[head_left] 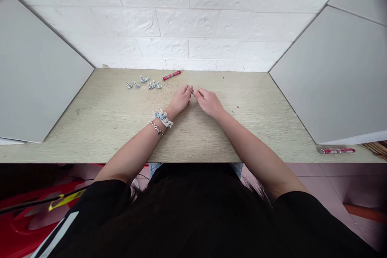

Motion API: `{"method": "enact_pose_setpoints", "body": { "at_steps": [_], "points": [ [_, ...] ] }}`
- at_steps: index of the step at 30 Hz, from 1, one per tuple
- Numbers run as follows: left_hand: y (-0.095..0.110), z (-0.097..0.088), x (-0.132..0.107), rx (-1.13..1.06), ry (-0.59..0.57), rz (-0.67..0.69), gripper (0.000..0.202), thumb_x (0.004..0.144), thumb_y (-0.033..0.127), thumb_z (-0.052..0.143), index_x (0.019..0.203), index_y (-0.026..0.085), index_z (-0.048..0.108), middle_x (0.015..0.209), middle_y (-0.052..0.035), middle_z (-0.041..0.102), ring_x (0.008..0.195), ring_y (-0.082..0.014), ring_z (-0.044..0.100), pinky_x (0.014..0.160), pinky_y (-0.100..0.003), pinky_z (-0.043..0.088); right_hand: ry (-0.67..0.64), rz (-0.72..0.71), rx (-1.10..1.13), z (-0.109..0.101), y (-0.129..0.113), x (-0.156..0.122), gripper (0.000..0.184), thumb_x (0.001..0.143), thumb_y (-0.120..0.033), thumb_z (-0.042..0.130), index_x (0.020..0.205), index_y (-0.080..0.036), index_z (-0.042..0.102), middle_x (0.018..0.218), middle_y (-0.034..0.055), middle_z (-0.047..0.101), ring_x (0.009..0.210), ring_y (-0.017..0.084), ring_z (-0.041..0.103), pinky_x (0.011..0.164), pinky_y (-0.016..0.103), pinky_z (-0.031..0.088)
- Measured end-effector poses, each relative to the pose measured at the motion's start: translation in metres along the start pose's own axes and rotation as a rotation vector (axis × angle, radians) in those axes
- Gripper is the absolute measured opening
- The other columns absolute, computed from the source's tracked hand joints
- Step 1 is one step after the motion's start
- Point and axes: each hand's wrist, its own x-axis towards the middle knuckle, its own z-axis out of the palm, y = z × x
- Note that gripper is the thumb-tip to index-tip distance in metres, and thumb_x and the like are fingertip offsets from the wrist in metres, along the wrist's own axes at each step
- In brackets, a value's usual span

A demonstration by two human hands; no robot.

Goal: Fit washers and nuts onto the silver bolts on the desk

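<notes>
The left hand and right hand each have fingers pinched closed on one small metal piece between them, above the table. About seven bolts and two red tubes lie around.

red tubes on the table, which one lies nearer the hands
The red tube by the bolts, just beyond the left hand; the other tube lies far out at right.
</notes>
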Motion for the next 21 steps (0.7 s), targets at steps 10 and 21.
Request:
{"method": "enact_pose_setpoints", "body": {
  "at_steps": [10,21],
  "points": [
    [0.0027,-0.0005,-0.001,0.006,-0.013,0.016,0.026,0.094,0.032,0.039,0.075,0.017,0.047,0.072,0.0005,0.048,0.063,-0.0089,0.046,0.056,-0.02,0.042,0.043,-0.062,0.034,0.004,0.0019,0.0016,0.017,0.082,-0.031,0.051,0.094,-0.019,0.055,0.095,0.0038,0.063,0.071,0.013,0.052,0.069,0.027,0.037],
    [-0.0012,0.0008,0.0008,-0.034,-0.014,0.0,0.024,0.094,0.032,0.039,0.076,0.018,0.046,0.065,0.0023,0.042,0.057,-0.0085,0.041,0.056,-0.022,0.04,0.072,0.039,0.016,0.0024,0.0013,0.0008,0.028,0.088,-0.046,0.044,0.08,-0.02,0.05,0.064,-0.0015,0.053,0.062,0.013,0.048,0.061,0.026,0.032]
  ]
}}
